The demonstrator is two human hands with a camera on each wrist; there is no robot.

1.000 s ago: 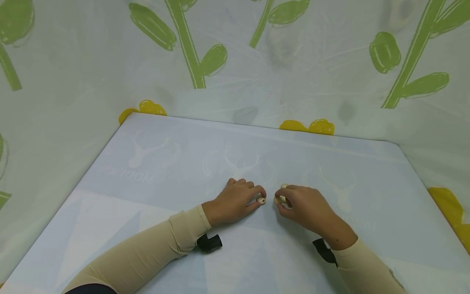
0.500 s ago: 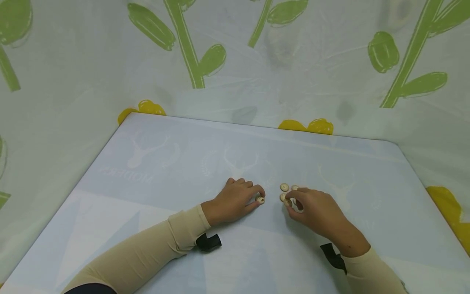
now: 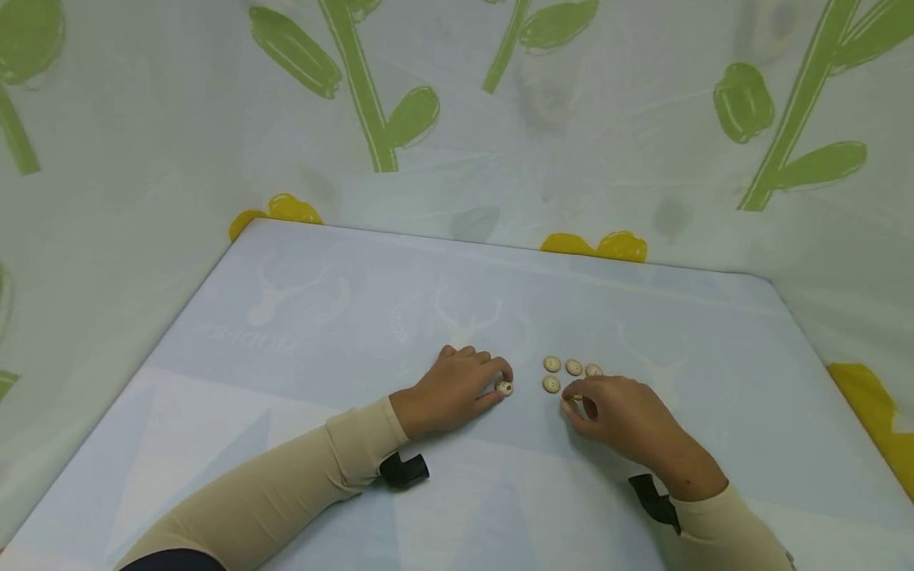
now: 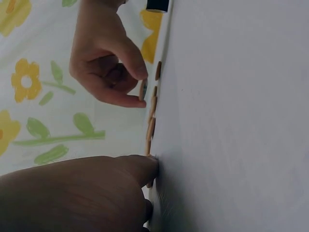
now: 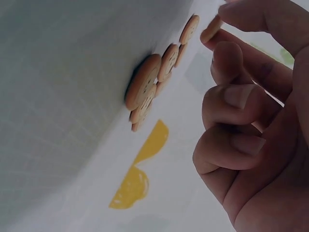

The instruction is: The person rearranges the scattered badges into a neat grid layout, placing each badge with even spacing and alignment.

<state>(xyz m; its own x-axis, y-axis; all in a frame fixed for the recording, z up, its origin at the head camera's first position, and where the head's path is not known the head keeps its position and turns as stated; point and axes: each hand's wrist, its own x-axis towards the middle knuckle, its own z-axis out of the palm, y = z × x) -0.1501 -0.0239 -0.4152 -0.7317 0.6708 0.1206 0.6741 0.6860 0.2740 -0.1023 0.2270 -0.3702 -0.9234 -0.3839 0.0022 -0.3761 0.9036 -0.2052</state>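
Observation:
Between the thumb and forefinger of my right hand (image 3: 621, 412) is a round wooden button (image 5: 211, 29), pinched on edge and held a little above the table. My left hand (image 3: 453, 390) rests on the table, its curled forefinger and thumb holding another pale wooden button (image 3: 504, 388). Between the two hands, several flat wooden buttons lie close together in rows. A front-row button (image 3: 551, 385) and the far-left button (image 3: 552, 363) are plainly visible; my right hand partly covers others. The right wrist view shows holes in a near button (image 5: 144, 83).
A pale table cover (image 3: 343, 301) with faint deer prints lies under everything. Its far edge meets a hanging white cloth (image 3: 457, 143) with green leaves and yellow flowers. Black straps (image 3: 405, 471) show at both wrists.
My right hand has moved to the right and slightly nearer with its pinched button, uncovering more of the buttons on the table. My left hand has stayed in place.

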